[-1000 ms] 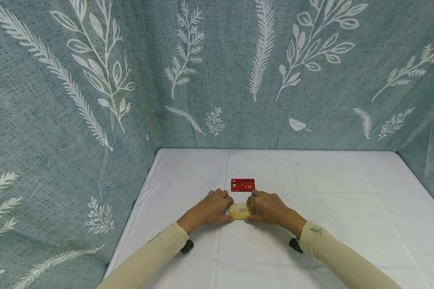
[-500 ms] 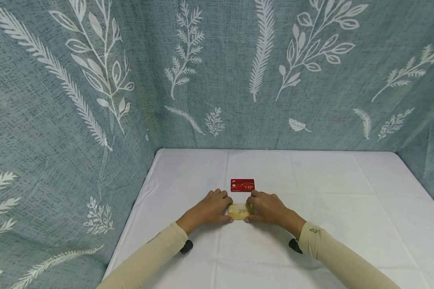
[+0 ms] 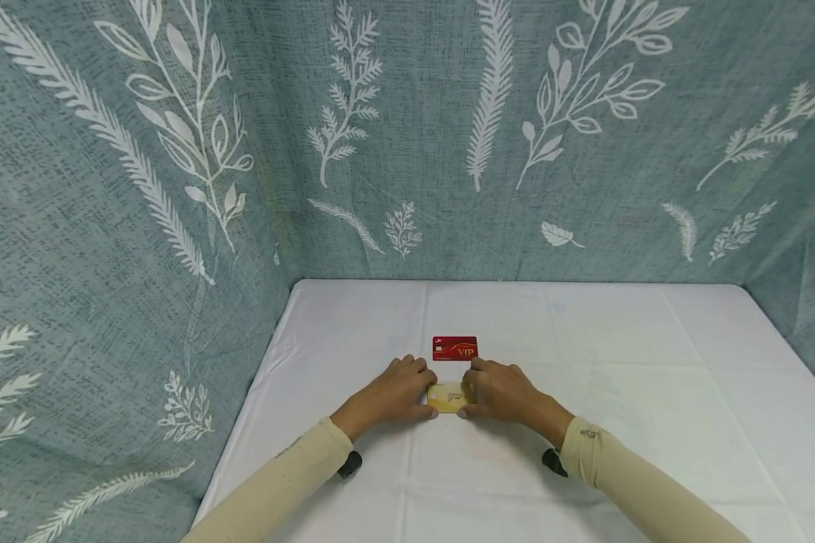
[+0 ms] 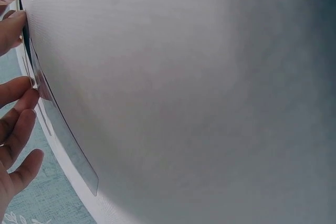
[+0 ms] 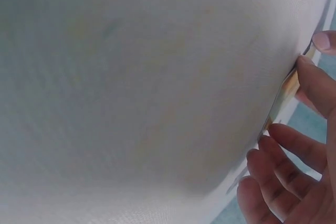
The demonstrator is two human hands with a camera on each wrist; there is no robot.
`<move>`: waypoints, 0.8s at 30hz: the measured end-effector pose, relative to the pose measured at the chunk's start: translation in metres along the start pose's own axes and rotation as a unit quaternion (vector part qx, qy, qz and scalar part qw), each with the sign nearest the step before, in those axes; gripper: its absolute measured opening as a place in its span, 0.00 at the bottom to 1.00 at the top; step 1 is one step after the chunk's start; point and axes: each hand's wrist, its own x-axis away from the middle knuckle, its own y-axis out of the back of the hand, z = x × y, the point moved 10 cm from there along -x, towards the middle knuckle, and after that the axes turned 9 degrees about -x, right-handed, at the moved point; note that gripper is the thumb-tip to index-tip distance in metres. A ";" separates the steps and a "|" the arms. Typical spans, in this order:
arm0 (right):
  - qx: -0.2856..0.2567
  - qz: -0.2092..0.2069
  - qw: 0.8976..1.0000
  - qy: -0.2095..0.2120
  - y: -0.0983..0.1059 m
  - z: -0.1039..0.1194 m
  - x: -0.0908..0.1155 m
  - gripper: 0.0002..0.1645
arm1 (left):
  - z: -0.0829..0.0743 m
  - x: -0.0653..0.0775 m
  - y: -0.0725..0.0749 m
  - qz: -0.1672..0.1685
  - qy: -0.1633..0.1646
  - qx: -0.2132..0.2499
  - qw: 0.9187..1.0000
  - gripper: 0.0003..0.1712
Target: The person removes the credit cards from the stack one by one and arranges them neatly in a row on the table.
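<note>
Far left, the curtain (image 3: 129, 317) hangs beside the table's left edge, white leaves printed on grey-green. In from that edge comes the left sleeve (image 3: 292, 475), pale cream, a black piece (image 3: 350, 464) poking out beneath its cuff. And here's the left hand (image 3: 401, 388), fingers bent, thumb to the near side, only a small gap between them, and it has the gold card (image 3: 446, 398) by its left end! That card sits crosswise between the hands, left of the table's middle, well short of the far edge; flat on the white cloth or slightly raised, I can't tell.

Just beyond it, towards the table's far edge, lies the red card (image 3: 455, 348), face up, "VIP" at its right end. Now the right hand (image 3: 505, 392), a near mirror: fingers curled, thumb close, pinching the gold card's right end. Its knuckles are right at the red card's near right corner; touching or not, I can't call it. Last, the right sleeve (image 3: 641, 475), running out towards the table's near side.
</note>
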 end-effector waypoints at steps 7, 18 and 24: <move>0.003 -0.002 1.000 0.004 -0.001 0.000 -0.001 0.31 | 0.002 -0.001 -0.002 0.000 0.000 0.000 1.000 0.28; 0.009 -0.009 1.000 0.007 -0.001 0.000 -0.001 0.31 | 0.002 -0.003 -0.002 0.001 -0.002 0.001 1.000 0.28; 0.008 -0.008 1.000 0.007 0.000 0.000 -0.001 0.30 | 0.003 -0.003 -0.003 0.004 0.000 0.004 1.000 0.28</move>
